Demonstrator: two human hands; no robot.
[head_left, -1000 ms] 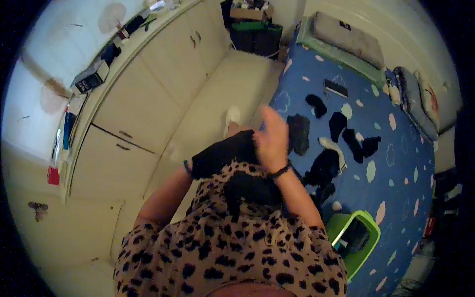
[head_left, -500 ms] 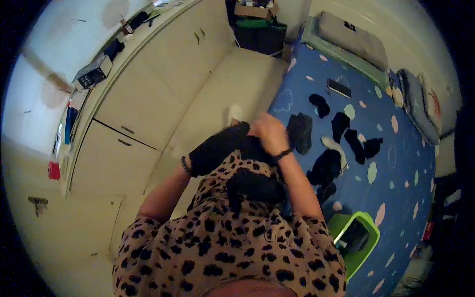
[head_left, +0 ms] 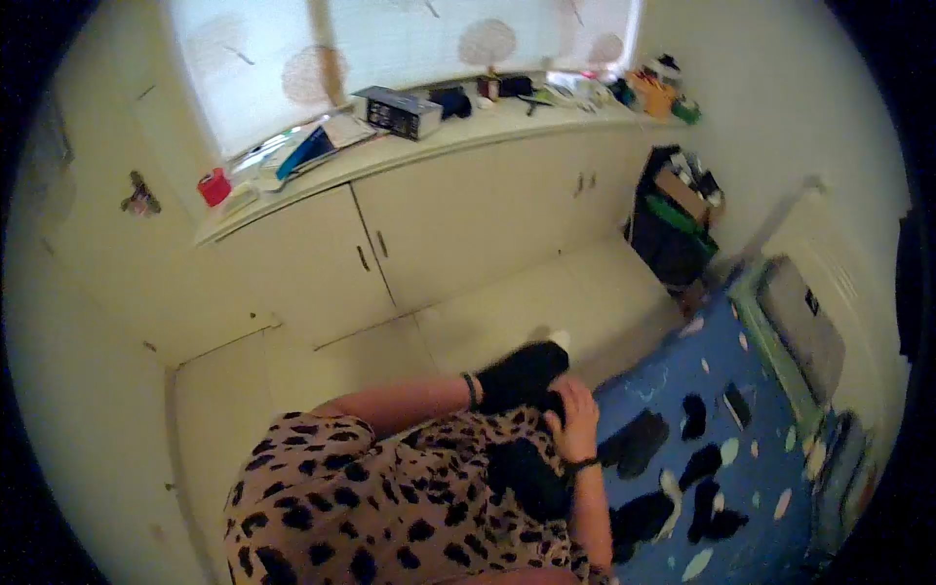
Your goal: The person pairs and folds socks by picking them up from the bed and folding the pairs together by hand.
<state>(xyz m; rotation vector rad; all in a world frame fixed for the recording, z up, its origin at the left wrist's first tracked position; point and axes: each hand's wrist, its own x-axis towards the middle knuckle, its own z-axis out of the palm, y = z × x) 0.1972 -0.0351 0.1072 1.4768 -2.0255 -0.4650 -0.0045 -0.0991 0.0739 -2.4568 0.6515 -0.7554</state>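
Observation:
A black sock-like cloth (head_left: 517, 378) covers my left hand (head_left: 534, 370) up to the wrist, so its fingers are hidden. My right hand (head_left: 575, 417), with a black band at the wrist, bends its fingers against the far end of that dark cloth; whether it pinches the fabric is unclear. Another black cloth (head_left: 531, 478) lies across my lap on the leopard-print clothing. On the blue bed (head_left: 648, 385) to the right lie a dark grey pair of socks (head_left: 636, 444) and several black socks (head_left: 643, 517).
A long cabinet (head_left: 468, 210) runs under the window, with a box (head_left: 398, 112) and small items on top. Dark bags (head_left: 668, 239) stand in the far corner. The bed also holds a phone (head_left: 738, 405) and a grey pillow (head_left: 799, 327).
The view has swung left and up toward the window, and the green basket has left the frame. My right hand has moved from raised and blurred to resting against the cloth on my left hand.

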